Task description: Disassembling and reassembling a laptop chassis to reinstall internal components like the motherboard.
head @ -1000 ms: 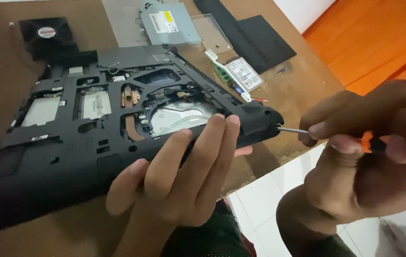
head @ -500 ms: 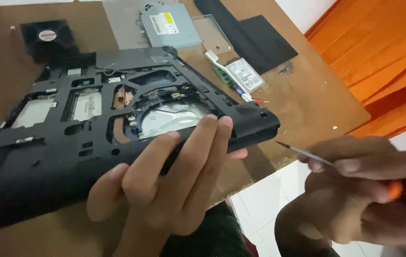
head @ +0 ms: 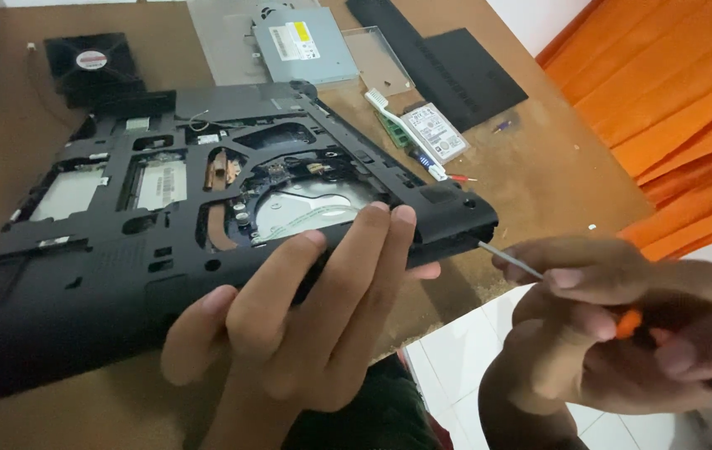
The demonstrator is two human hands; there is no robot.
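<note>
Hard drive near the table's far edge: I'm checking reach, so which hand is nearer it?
Right. The right hand is off the table edge below the hard drive; the left hand grips the laptop base.

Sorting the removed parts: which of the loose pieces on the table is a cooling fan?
The square black fan with a round red-and-white hub label, at the far left corner. The silver optical drive and small hard drive are flat metal boxes.
</note>
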